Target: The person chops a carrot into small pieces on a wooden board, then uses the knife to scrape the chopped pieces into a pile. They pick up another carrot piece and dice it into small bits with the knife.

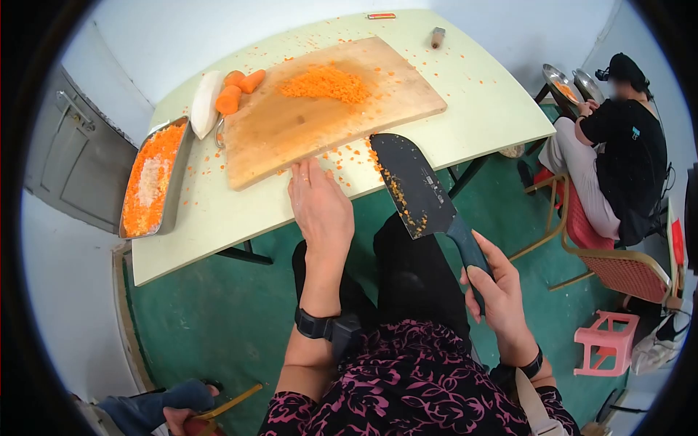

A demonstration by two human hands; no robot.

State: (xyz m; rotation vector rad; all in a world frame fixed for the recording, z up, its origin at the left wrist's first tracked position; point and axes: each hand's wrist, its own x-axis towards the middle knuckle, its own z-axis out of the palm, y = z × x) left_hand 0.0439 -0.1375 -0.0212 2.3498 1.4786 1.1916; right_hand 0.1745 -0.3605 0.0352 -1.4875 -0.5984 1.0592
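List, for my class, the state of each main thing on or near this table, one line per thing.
Knife: gripped in the right hand, orange bits stuck to its blade
Left hand: holding nothing, fingers at the board's near edge
Cutting board: lying flat, strewn with bits
Carrot heap: finely chopped
Larger carrots: not chopped small
White vegetable: unchopped
Metal tray: well filled with chopped orange and pale bits
Pink stool: upright

Nothing readable; print [437, 192] on the knife [416, 186] too small.
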